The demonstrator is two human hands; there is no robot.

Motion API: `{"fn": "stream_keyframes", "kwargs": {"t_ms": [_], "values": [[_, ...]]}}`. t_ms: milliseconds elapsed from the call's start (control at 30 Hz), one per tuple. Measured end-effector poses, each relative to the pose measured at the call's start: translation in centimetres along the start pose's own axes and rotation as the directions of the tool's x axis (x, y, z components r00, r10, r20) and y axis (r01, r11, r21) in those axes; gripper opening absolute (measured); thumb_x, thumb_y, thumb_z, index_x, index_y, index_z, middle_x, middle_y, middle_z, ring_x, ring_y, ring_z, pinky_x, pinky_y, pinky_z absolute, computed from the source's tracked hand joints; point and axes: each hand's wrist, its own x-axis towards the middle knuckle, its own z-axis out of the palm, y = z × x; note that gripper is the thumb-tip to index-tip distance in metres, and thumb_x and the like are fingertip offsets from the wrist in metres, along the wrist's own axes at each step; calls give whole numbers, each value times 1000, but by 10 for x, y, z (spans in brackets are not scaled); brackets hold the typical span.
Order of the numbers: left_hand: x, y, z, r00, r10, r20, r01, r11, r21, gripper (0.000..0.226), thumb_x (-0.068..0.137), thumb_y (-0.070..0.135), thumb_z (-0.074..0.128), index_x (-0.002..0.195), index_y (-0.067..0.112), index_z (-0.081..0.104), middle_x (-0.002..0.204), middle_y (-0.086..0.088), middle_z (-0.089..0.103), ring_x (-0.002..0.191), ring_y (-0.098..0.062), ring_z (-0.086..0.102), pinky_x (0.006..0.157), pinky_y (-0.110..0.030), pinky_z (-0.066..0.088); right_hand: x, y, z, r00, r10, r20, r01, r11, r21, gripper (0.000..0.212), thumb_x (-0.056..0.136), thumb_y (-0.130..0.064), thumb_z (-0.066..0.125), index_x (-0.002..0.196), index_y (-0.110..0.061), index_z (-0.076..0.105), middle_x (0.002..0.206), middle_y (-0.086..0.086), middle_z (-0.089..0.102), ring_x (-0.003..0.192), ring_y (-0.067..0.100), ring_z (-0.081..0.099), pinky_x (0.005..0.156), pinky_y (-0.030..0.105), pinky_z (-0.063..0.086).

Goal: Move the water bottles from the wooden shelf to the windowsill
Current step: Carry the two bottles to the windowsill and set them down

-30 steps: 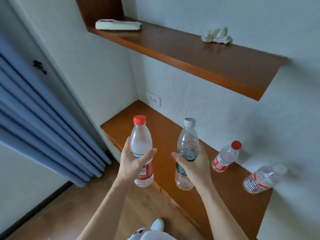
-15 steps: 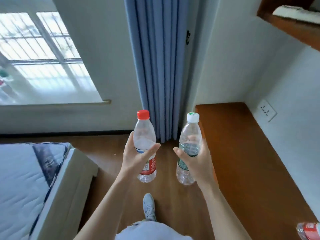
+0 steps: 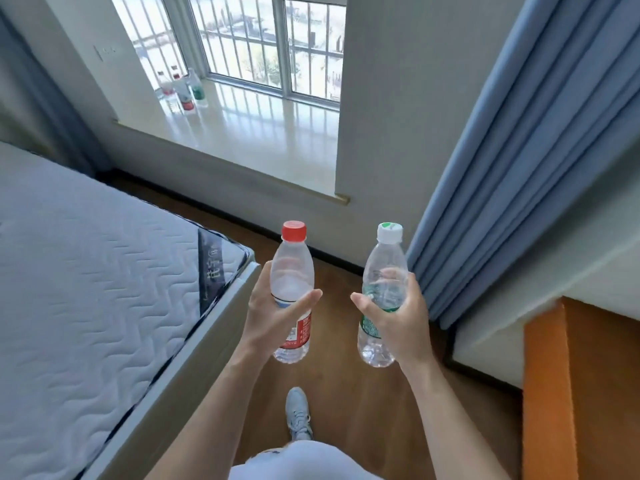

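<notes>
Since a second ago the view has swung from the wooden shelf round to the window, so the windowsill [image 3: 242, 133] now fills the far middle and only a corner of the shelf [image 3: 581, 393] pokes in at the near right. Both bottles have come along, held just as upright as before.

Left hand [image 3: 273, 317] is wrapped around the red-cap bottle [image 3: 292, 271], thumb across the front just above the red label, fingers behind. Right hand [image 3: 398, 317] is wrapped the same way around the white-cap bottle [image 3: 384, 268], thumb over the green label. Both bottles are clear and look mostly empty, though I can't really tell how much water is in them. They sit side by side in the air with a gap between them, over the wood floor [image 3: 346, 393], well short of the sill.

On the far left end of the sill stands a little cluster of bottles [image 3: 181, 91], close together, red and green labels, too small and washed out by the light to count for sure. Rest of the sill is bare and shiny.

Mattress [image 3: 86, 271] takes up the left, blue curtain [image 3: 519, 168] hangs on the right just past the white-cap bottle. One grey shoe [image 3: 298, 414] shows on the floor below the hands.
</notes>
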Motion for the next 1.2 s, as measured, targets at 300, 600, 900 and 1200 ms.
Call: {"fn": "stream_keyframes", "kwargs": {"t_ms": [300, 600, 900, 1200], "values": [[151, -28, -61, 988, -67, -138, 67, 998, -6, 52, 66, 50, 82, 106, 48, 49, 99, 13, 64, 92, 0, 65, 69, -16, 50, 134, -36, 116, 995, -10, 102, 16, 998, -55, 56, 70, -36, 90, 114, -30, 55, 102, -17, 64, 92, -7, 63, 76, 17, 53], [251, -35, -95, 974, -84, -211, 97, 994, 52, 49, 67, 50, 74, 104, 48, 43, 99, 19, 56, 92, -1, 62, 60, -6, 44, 223, -52, 191, 992, 3, 126, 5, 998, -64, 59, 69, -38, 89, 116, -29, 54, 102, -13, 64, 90, -5, 64, 75, 19, 57], [355, -58, -104, 941, -119, -316, 153, 985, 84, 62, 74, 41, 78, 120, 41, 37, 101, 28, 47, 94, -3, 57, 70, -10, 39, 330, -56, 258, 971, -21, 239, 30, 999, -35, 60, 70, -39, 88, 118, -28, 53, 103, -14, 62, 94, -9, 62, 73, 13, 54], [515, -63, -103, 892, -126, -434, 179, 980, 85, 51, 74, 37, 82, 109, 47, 45, 104, 22, 56, 99, -1, 59, 73, -12, 44, 514, -68, 320, 930, -62, 362, 76, 997, -27, 54, 69, -39, 89, 110, -33, 54, 101, -15, 68, 93, 5, 68, 82, 32, 57]]}}
